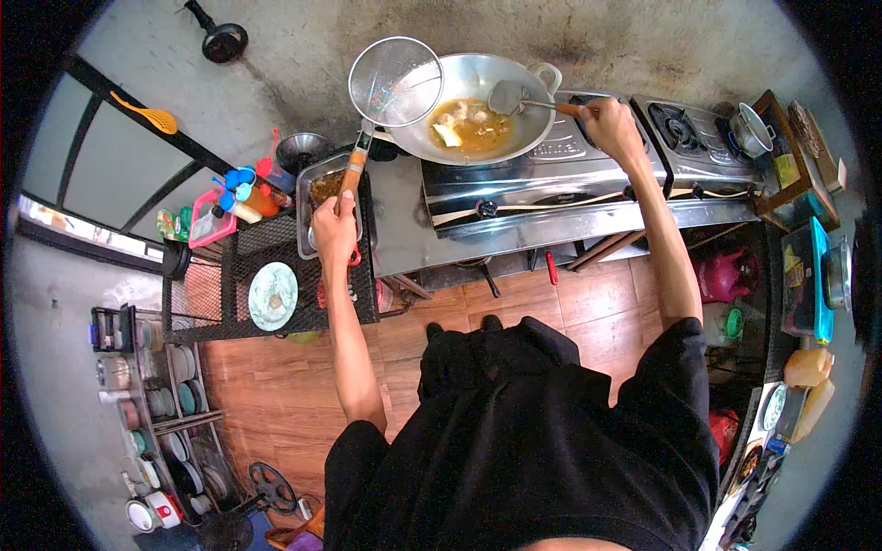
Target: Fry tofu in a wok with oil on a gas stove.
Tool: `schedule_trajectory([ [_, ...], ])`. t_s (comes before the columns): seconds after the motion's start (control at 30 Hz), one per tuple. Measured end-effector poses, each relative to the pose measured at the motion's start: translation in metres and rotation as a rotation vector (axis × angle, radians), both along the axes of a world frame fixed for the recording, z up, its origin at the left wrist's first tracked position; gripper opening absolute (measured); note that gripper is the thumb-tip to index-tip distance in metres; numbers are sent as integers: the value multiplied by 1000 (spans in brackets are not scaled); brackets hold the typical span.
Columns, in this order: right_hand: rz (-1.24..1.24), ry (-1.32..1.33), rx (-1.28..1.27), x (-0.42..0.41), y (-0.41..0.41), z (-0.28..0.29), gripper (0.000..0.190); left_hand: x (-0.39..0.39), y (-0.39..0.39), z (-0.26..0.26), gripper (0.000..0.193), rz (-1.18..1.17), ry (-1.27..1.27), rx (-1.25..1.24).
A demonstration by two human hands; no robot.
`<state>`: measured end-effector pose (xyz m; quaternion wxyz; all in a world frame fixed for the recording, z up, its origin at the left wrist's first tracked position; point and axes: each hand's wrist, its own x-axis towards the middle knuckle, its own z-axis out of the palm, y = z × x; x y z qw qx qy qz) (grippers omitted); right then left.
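Observation:
My left hand (335, 231) grips the wooden handle of a round wire-mesh strainer (395, 81), whose bowl hangs over the left rim of a large metal wok (527, 134). In my right hand (612, 127) is the wooden handle of a metal wok spatula (508, 97). The spatula's blade is inside the wok, by the right side of the food. Brown, oily liquid (482, 140) lies in the wok's bottom with pale lumps and a yellowish-white piece (448, 135) in it. The wok sits on the left part of the stove (537, 180).
Left of the stove, a metal tray (303, 227) with brown contents rests on a black mesh rack (231, 303), near a patterned plate (273, 296) and squeeze bottles (241, 193). A second gas burner (679, 127) and a metal pot (752, 129) are at the right.

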<state>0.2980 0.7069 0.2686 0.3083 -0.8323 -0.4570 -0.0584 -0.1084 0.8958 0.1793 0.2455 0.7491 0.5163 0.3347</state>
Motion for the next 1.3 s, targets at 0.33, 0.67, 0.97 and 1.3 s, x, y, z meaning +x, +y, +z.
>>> schedule_trajectory([
  [0.33, 55, 128, -85, 29, 16, -27, 31, 1, -5, 7, 40, 19, -32, -40],
  [0.67, 95, 125, 5, 16, 7, -6, 30, -8, 5, -1, 43, 3, -51, -17],
  [0.97, 139, 96, -164, -6, -8, 21, 30, -8, 3, 2, 44, 29, 14, -15],
  [1.3, 125, 18, 1, -6, 23, 2, 25, -1, -2, 7, 42, 16, -42, -27],
])
